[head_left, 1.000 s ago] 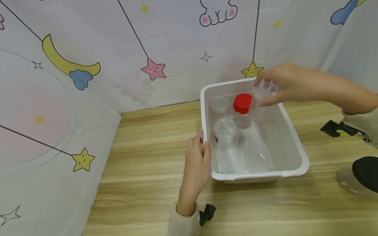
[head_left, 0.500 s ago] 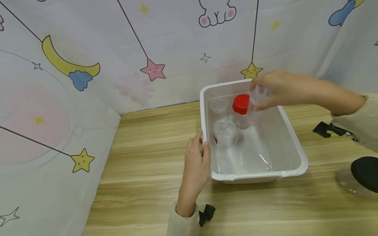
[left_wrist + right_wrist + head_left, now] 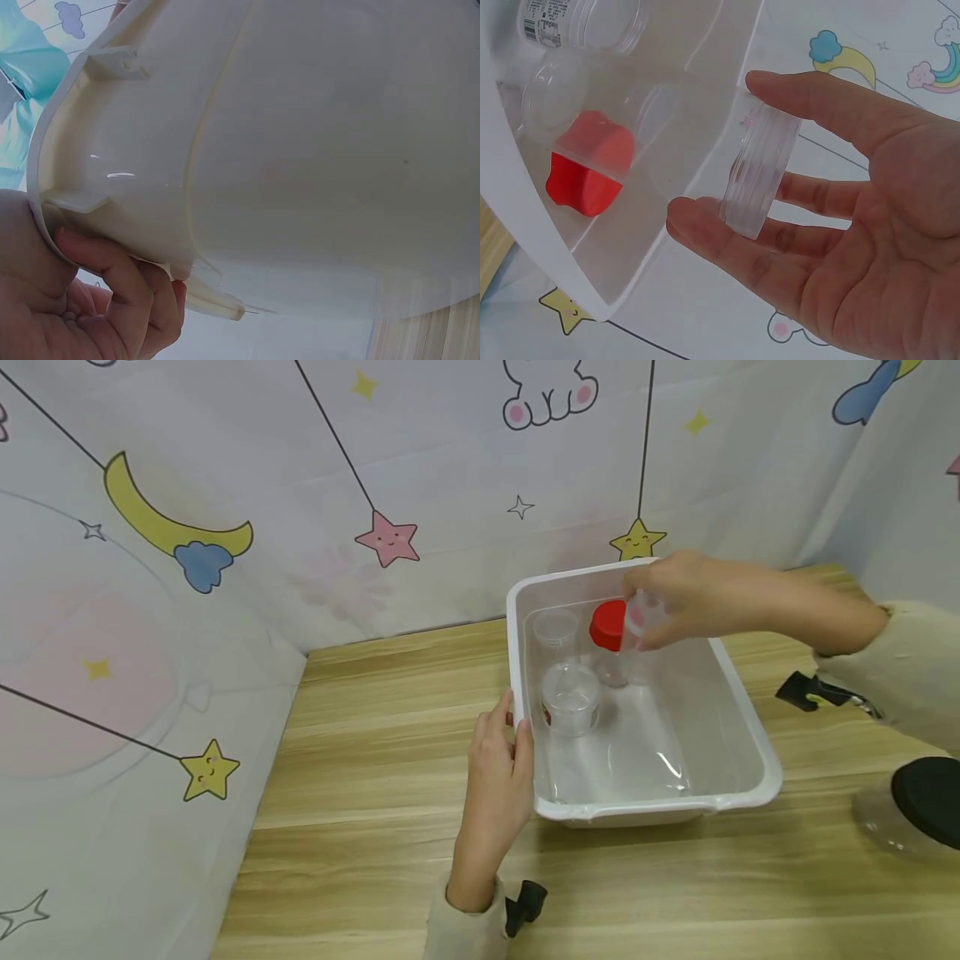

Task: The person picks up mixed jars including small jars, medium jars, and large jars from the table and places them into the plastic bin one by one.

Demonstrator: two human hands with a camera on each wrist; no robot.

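With thumb and fingers my right hand (image 3: 686, 597) pinches a clear plastic jar by its ribbed translucent lid (image 3: 761, 169). The jar (image 3: 641, 664) is inside the white basin (image 3: 742, 693), close beside a clear jar with a red lid (image 3: 609, 622). In the right wrist view its see-through wall overlaps the red lid. My left hand (image 3: 501, 768) grips the basin's left rim; in the left wrist view, its fingers (image 3: 131, 292) curl under the edge. Two more clear containers stand along the basin's left side: a jar (image 3: 572, 697) and, behind it, a round tub (image 3: 557, 639).
A clear jar with a black lid (image 3: 930, 802) is on the wooden table (image 3: 375, 760), right of the basin. Behind the table hangs a cloth (image 3: 450, 460) printed with stars and moons. Black wrist mounts stick out from both sleeves.
My right hand has moved left and lowered the clear jar into the basin, beside the red-lidded jar. My left hand keeps its grip on the rim.
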